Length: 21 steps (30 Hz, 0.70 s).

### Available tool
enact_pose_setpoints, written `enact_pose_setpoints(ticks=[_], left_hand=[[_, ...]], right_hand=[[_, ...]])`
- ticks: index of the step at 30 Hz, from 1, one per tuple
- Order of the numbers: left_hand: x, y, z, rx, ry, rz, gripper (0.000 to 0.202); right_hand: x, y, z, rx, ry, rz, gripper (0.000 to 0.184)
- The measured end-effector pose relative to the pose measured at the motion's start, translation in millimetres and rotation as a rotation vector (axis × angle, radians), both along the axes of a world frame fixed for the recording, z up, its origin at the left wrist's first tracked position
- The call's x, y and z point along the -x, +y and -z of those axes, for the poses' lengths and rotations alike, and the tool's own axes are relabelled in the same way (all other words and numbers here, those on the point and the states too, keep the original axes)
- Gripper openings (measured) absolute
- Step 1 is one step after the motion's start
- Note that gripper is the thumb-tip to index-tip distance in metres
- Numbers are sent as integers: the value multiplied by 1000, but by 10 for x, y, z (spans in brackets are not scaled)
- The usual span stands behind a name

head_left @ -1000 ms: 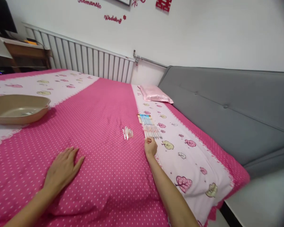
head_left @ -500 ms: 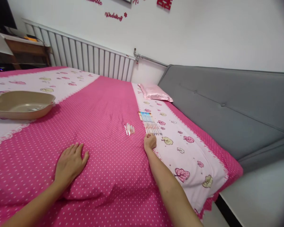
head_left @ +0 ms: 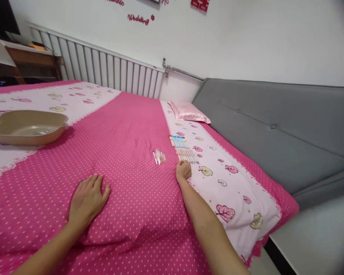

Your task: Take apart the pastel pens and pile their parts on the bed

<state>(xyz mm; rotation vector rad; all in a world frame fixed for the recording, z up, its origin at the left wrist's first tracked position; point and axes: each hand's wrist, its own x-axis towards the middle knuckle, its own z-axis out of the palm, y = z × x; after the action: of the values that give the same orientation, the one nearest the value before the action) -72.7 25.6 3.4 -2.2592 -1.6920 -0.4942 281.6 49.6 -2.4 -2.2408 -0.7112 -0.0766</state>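
Observation:
My left hand (head_left: 88, 196) lies flat on the pink dotted bedspread (head_left: 132, 214), fingers stretched out, with nothing in it. My right hand (head_left: 184, 169) is closed at the near end of a row of pale, pen-like sticks (head_left: 187, 155); whatever its fingers hold is hidden. Beyond that row lies another row of slim pens with blue and orange parts (head_left: 179, 141), side by side on the bedspread's white border. Left of the right hand, a small loose pile of white and pinkish pieces (head_left: 159, 156) rests on the pink cloth, too small to name.
A beige plastic basin (head_left: 28, 128) stands on the bed at the left. Toward the back is a pink satin pillow (head_left: 187, 111), beside the grey padded headboard (head_left: 263, 126). A white radiator (head_left: 103, 63) runs along the wall; a desk (head_left: 31, 57) stands far left.
The view has shifted very slightly. Both hands keep nearly the same places, the left flat and the right closed by the sticks. The rows and the pile look unchanged.

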Motion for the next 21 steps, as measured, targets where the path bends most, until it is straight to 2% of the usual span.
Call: enact_pose_setpoints(ticks=[9, 21], left_hand=[[4, -3, 17, -5, 16, 3, 62], [-1, -17, 8, -7, -25, 8, 61]], right_hand=[[9, -12, -10, -26, -5, 45, 26], [-3, -13, 25, 18, 28, 28, 27]])
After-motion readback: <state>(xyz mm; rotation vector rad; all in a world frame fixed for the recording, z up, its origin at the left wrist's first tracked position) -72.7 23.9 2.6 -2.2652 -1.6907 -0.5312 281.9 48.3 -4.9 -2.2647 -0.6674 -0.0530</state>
